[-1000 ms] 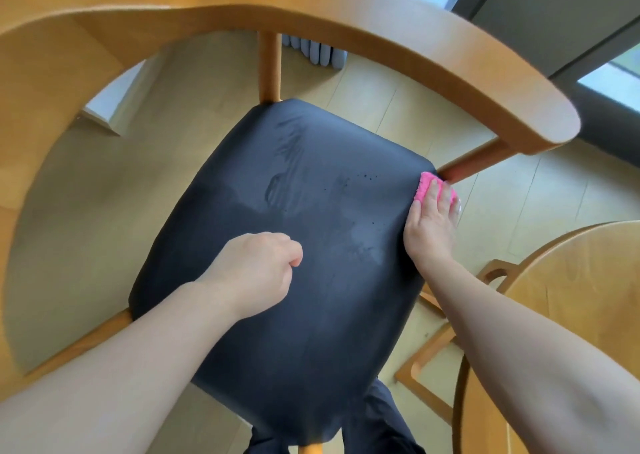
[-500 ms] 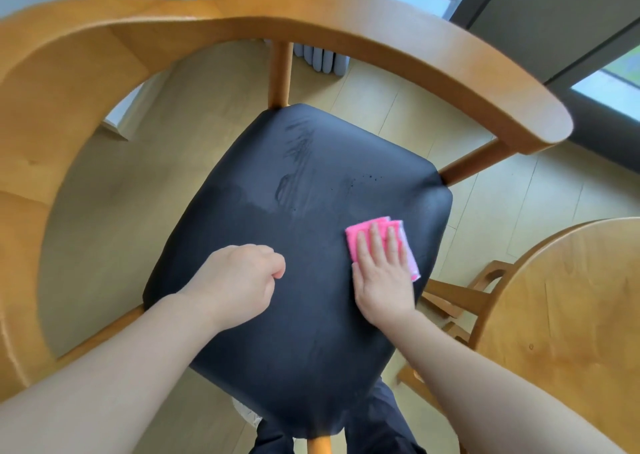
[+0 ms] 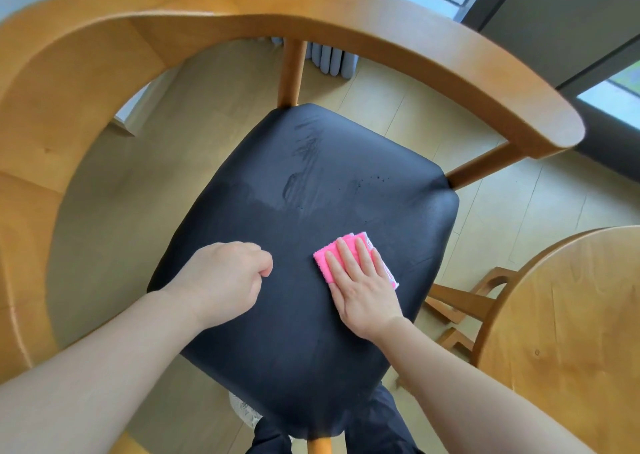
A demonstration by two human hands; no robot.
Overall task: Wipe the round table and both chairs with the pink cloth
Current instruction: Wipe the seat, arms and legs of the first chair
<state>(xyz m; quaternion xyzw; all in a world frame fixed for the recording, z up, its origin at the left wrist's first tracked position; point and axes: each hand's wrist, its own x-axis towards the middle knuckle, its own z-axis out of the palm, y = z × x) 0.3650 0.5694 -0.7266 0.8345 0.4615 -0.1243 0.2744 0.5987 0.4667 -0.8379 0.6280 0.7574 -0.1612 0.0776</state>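
Observation:
A wooden chair with a curved back rail [image 3: 346,27] and a black padded seat [image 3: 311,183] fills the view. My right hand [image 3: 363,280] lies flat with straight fingers on the folded pink cloth [image 3: 325,256], pressing it onto the right part of the seat. My left hand [image 3: 225,280] hovers or rests over the seat's left part, fingers curled into a loose fist with nothing in it. Damp wipe streaks show on the seat's far half. The round wooden table [image 3: 571,332] is at the lower right.
A wooden frame of the table base or another chair [image 3: 464,301] stands on the pale floor between seat and table. Grey curtains [image 3: 325,55] and a window lie beyond the chair back. My dark trouser legs [image 3: 381,429] are under the seat's near edge.
My right hand has slid the pink cloth from the seat's far right corner back toward the middle right of the seat. The left fist has stayed roughly in place.

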